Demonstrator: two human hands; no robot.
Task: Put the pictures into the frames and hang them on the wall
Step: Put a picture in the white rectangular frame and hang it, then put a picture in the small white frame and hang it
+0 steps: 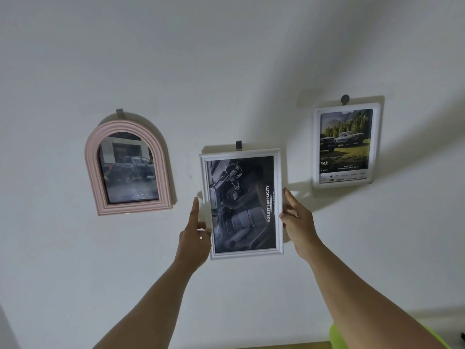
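Three framed pictures are on the white wall. A pink arched frame with a dark pickup picture hangs at the left from a grey hook. A white rounded frame with a picture of trucks in a forest hangs at the right from a round hook. In the middle, a white rectangular frame with a dark car-interior picture sits just under a grey hook. My left hand grips its left edge and my right hand grips its right edge.
A bright green sleeve or cloth shows at the bottom right beside my right arm. A strip of wooden surface runs along the bottom edge. Bare wall lies above and below the frames.
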